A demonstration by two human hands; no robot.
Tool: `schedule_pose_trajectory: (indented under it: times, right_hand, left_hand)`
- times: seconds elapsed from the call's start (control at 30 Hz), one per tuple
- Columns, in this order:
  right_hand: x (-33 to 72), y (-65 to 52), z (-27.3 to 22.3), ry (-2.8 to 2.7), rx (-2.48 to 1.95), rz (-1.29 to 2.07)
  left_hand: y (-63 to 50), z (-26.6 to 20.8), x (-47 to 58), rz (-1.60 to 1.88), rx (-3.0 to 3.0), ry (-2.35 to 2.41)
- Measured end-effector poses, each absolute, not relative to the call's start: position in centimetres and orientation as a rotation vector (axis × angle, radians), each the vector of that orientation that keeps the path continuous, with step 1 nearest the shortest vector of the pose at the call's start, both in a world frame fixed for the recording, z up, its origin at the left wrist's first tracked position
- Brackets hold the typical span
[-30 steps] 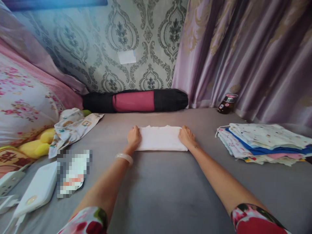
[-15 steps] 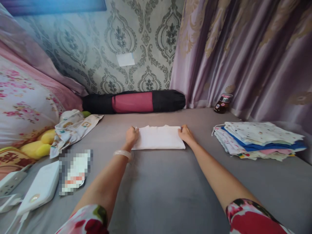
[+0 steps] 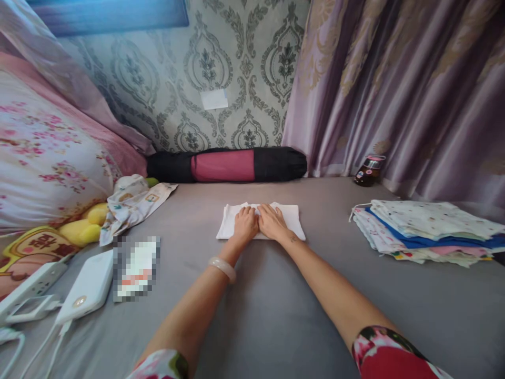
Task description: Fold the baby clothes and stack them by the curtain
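Note:
A white folded garment lies flat on the grey bed sheet, its long side running left to right. My left hand rests palm down on its middle, fingers stretched toward the far edge. Close beside it, my right hand also lies flat on the white cloth with fingers extended. Neither hand grips anything. Part of the garment is hidden under both hands.
Folded clothes form a stack at the right, with a dark glass jar behind. A black and pink roll bag lies along the wall. At left are a power bank, a power strip, a patterned cloth and yellow plush.
Both hands have let go of the garment's left and right ends and moved inward to lie flat on its middle. The whole view has shifted slightly.

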State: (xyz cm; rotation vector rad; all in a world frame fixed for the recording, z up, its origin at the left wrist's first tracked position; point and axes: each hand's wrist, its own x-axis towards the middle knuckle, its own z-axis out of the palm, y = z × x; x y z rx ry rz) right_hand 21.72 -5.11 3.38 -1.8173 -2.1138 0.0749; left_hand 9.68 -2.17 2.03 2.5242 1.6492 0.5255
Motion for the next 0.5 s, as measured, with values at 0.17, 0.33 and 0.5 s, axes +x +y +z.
schedule_pose_trajectory:
  times: [0.17, 0.33, 0.5]
  right_hand:
    - [21.4, -4.5, 2.4, -2.157, -1.876, 0.166]
    - [21.6, -4.4, 1.4, -2.17, -1.911, 0.156]
    - [21.6, -4.5, 0.9, -2.157, -1.914, 0.112]
  left_hand:
    - [-1.9, 1.7, 9.7, 0.447, 2.505, 1.655]
    - [-1.4, 0.6, 9.4, 0.329, 2.572, 1.595]
    - [-0.5, 0.3, 8.7, 0.248, 2.645, 1.512]
